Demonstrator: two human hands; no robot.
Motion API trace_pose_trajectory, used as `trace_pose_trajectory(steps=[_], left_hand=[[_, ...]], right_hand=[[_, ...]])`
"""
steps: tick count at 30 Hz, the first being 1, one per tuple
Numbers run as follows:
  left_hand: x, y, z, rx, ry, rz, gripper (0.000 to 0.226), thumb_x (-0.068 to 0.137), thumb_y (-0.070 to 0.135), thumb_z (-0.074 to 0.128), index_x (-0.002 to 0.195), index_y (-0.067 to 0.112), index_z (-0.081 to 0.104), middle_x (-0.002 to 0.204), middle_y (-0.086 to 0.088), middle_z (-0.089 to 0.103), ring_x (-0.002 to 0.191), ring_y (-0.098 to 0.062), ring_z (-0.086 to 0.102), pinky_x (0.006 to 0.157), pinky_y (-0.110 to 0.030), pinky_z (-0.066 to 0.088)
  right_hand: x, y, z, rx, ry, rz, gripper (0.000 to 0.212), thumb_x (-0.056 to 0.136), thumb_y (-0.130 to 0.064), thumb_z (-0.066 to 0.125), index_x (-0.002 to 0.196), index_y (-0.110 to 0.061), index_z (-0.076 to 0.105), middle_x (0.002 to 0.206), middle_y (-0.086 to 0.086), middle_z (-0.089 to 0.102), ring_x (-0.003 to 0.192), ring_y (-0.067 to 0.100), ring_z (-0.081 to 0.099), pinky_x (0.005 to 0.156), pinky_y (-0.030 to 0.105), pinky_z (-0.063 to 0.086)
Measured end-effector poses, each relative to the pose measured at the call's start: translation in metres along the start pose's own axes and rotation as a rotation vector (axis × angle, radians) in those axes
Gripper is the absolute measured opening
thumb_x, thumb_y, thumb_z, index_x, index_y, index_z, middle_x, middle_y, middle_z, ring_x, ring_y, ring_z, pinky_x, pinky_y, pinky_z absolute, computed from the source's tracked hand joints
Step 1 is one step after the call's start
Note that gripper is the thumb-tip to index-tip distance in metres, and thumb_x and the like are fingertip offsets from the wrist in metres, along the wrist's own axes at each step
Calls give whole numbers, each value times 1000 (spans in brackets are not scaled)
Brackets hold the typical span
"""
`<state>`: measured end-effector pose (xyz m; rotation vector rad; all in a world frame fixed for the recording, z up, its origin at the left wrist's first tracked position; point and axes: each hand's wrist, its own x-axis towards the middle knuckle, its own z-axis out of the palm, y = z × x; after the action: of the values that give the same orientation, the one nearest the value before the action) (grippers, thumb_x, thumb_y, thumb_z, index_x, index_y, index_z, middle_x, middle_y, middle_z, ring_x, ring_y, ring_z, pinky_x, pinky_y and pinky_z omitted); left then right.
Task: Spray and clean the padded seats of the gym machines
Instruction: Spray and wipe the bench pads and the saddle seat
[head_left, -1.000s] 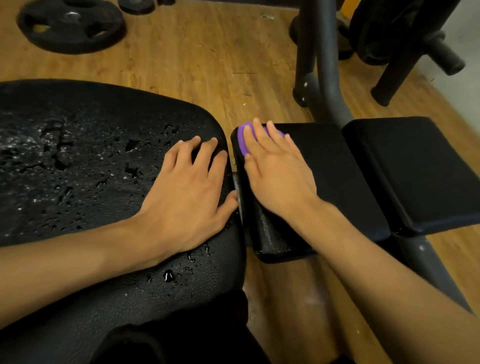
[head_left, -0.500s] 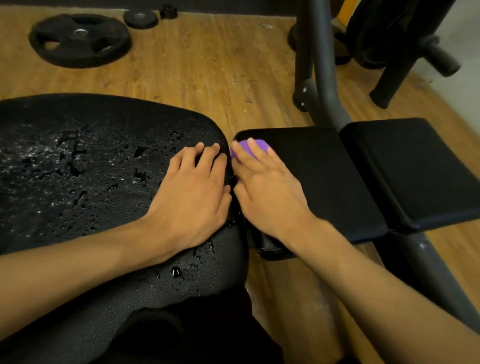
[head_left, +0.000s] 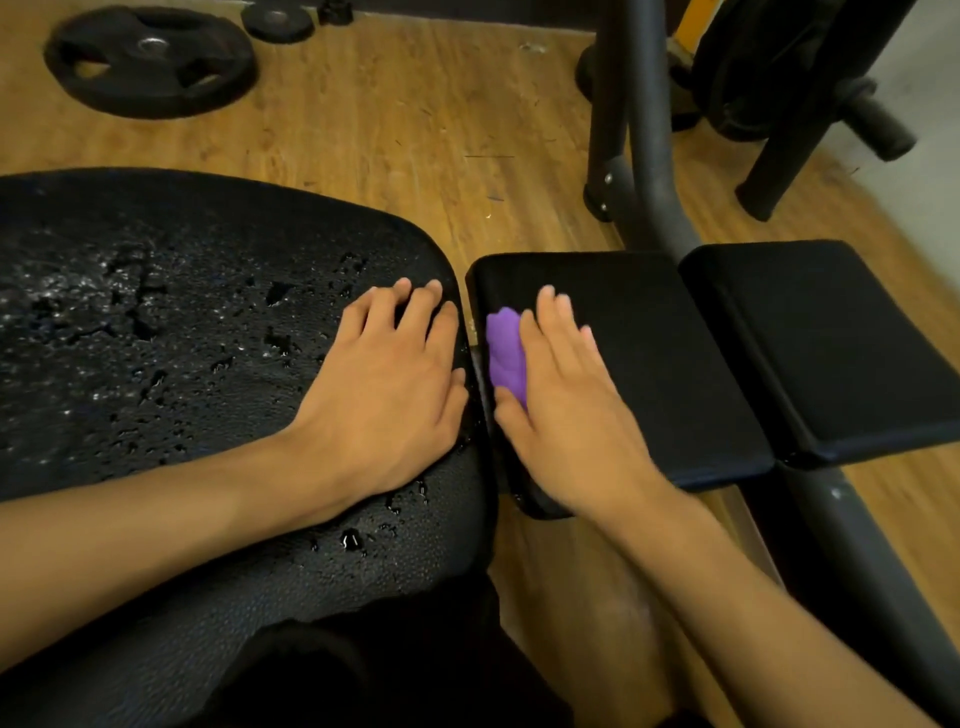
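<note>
The right hand, grip flat, has slid the purple cloth across the small pad. The left hand rests spread on the wet seat, which is not yet wiped.

Purple cloth lies on a black pad beside the droplet-covered seat.

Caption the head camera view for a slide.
Right hand presses purple cloth on small pad; left hand rests on wet seat.
</note>
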<state>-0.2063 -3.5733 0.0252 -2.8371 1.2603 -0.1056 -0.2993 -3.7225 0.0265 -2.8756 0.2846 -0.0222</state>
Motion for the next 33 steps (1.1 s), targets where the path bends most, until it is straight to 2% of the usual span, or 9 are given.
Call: trace_pose_trajectory(steps=[7, 10, 13, 16, 18, 21, 25, 29, 33], left_hand=[[2, 0, -1, -7, -4, -13, 66, 94, 42, 30, 144, 2, 47, 151, -20, 45, 136, -42, 41, 112, -52, 33], [4, 0, 0, -4, -11, -17, 66, 94, 43, 29, 144, 3, 46, 151, -17, 43, 137, -40, 40, 113, -50, 31], [3, 0, 1, -11, -14, -17, 62, 93, 42, 32, 139, 3, 49, 149, -18, 46, 134, -40, 41, 111, -50, 32], [3, -1, 0, -3, -13, -17, 64, 93, 42, 31, 139, 2, 50, 148, -19, 47, 133, -40, 43, 110, -50, 32], [3, -1, -1, 1, -16, -16, 66, 93, 42, 30, 141, 2, 49, 149, -19, 47, 134, -40, 42, 110, -50, 33], [2, 0, -3, 5, -17, -12, 68, 93, 42, 28, 143, 1, 49, 150, -19, 47, 134, -40, 44, 110, -50, 35], [0, 1, -3, 8, -10, -6, 69, 93, 41, 26, 143, 0, 51, 150, -21, 49, 135, -40, 45, 110, -51, 37], [-1, 1, -2, 10, -7, -1, 70, 94, 41, 26, 143, -2, 50, 151, -22, 48, 137, -41, 45, 111, -51, 37], [0, 1, -1, 5, -6, -1, 71, 93, 41, 26, 144, -1, 50, 151, -22, 47, 138, -41, 44, 112, -51, 37]], right_hand=[[113, 1, 4, -67, -20, -68, 54, 104, -25, 41, 155, -13, 30, 168, 4, 11, 155, 20, -3, 124, 37, -3], [129, -4, 5, -91, -14, -23, 51, 104, -33, 26, 146, -17, 49, 166, 0, 19, 155, 16, 1, 125, 44, -7], [116, -5, 7, -69, 28, -15, 57, 103, -31, 17, 154, -14, 35, 167, -1, 18, 154, 13, -2, 123, 48, -12], [97, 1, 7, 7, 24, -47, 56, 104, -24, 28, 159, -13, 21, 168, 1, 10, 154, 12, -4, 125, 38, -6], [80, 5, 4, 102, -11, -90, 60, 102, -16, 36, 159, -13, 18, 168, 3, 9, 154, 13, -5, 123, 31, -6], [42, 7, -1, 209, -16, -135, 62, 101, -13, 43, 158, -15, 19, 167, 2, 12, 153, 10, -4, 121, 24, -7], [-19, -1, 3, 199, -16, -135, 61, 100, -17, 48, 157, -21, 26, 165, -4, 20, 151, 4, -2, 121, 24, -5], [-41, -9, 14, 71, 58, -94, 56, 94, -24, 41, 149, -20, 44, 162, 2, 31, 153, 16, 10, 125, 37, 8], [-17, -6, 11, 26, 9, -24, 54, 99, -30, 48, 151, -37, 37, 168, 10, -2, 154, 27, -12, 123, 41, -10]])
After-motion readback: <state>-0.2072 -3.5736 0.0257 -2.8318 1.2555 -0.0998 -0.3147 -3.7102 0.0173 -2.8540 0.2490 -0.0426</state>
